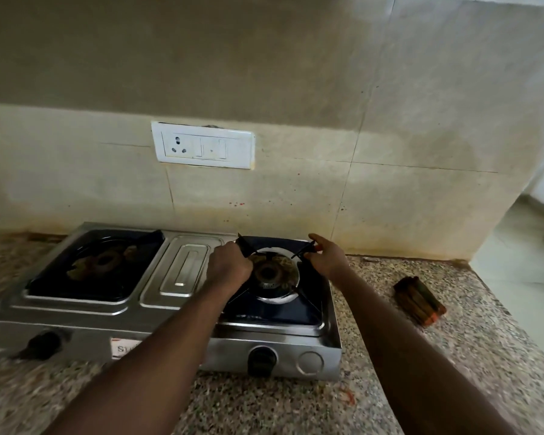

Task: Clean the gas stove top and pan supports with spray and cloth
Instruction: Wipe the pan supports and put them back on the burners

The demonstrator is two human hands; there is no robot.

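A stained tiled wall (296,73) rises behind a speckled stone table (453,309). On the table, close to the wall, sits a steel two-burner stove (182,268). The black pan support (302,251) is over the right burner (269,273); whether it rests there or is raised, I cannot tell. The left grip (230,265) is curled round the support's rear-left arm. The right grip (327,259) pinches the rear-right arm. The left burner (102,262) lies apart from both. A white socket plate (203,146) is on the wall above. A brown bundle (420,301) lies on the table, right of the stove. A black knob (261,361) faces front.
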